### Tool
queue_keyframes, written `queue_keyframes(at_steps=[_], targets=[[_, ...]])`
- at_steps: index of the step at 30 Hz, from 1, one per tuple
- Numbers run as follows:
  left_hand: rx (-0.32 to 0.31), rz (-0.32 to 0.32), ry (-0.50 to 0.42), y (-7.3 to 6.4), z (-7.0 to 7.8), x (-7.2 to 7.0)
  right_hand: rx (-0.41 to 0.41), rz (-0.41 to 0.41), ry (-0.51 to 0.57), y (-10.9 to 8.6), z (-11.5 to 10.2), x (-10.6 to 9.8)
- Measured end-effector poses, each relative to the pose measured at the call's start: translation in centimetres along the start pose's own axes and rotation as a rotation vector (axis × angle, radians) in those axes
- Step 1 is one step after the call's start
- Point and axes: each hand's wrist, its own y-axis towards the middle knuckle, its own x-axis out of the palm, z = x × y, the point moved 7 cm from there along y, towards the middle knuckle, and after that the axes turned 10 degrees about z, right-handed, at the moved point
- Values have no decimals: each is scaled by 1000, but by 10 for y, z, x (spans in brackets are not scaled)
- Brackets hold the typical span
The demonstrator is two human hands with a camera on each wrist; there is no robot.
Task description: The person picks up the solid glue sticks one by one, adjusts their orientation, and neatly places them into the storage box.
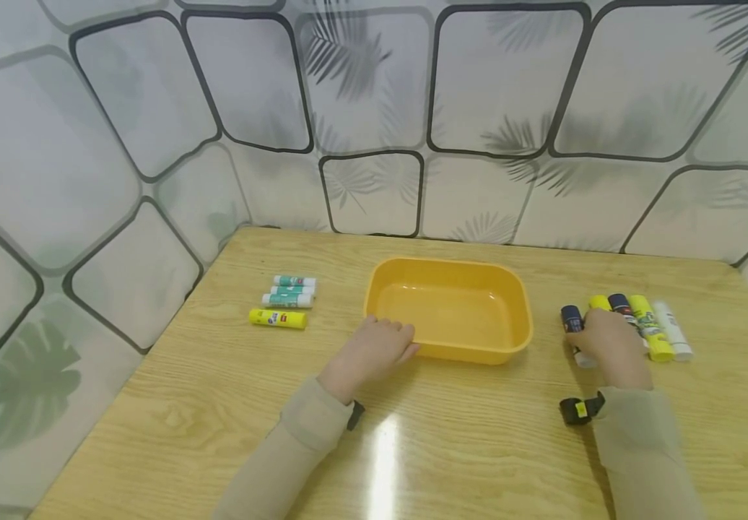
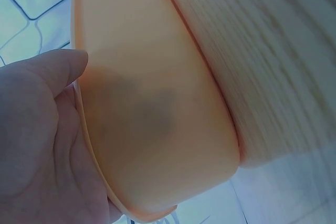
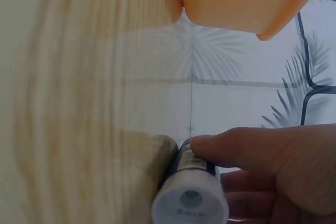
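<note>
Left of the frame's centre lay three teal-and-white tubes (image 1: 288, 300) and one yellow tube (image 1: 278, 318), four in all. At the right lay two navy tubes (image 1: 571, 318), two yellow tubes (image 1: 650, 328) and one white tube (image 1: 674, 332), making five. One orange-yellow tray (image 1: 442, 310) sat centrally. Two hands showed: one left hand (image 1: 372, 348), lower centre, one right hand (image 1: 613, 348), lower right.

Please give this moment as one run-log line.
left hand: grips yellow tray | right hand: pinches dark-blue glue stick | four sticks: left of tray

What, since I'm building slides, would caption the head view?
Left hand grips the yellow tray; right hand holds a dark-blue tube beside other tubes.
</note>
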Motion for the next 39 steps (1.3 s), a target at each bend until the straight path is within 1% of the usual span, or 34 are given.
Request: queue_keyframes(at_steps=[4, 7, 11, 17, 19, 24, 32, 36, 39], targets=[[-4, -9, -6, 0, 0, 0, -4, -2, -1, 0, -2, 2], [-6, -13, -14, 0, 0, 0, 12, -15, 6, -1, -2, 3], [-2, -9, -18, 0, 0, 1, 13, -27, 15, -1, -4, 4], [3, -2, -19, 0, 0, 3, -31, -19, 10, 0, -9, 0], [5, -1, -17, 0, 0, 2, -49, 8, 14, 0, -12, -4], [-3, -9, -21, 0, 0, 1, -84, 123, 46, -4, -25, -17], [0, -10, -12, 0, 0, 1, -113, 292, 128, -19, -47, -44], [3, -7, -12, 0, 0, 1, -112, 337, 154, -26, -56, -52], [9, 0, -7, 0, 0, 0, -109, 350, 167, -31, -62, -57]])
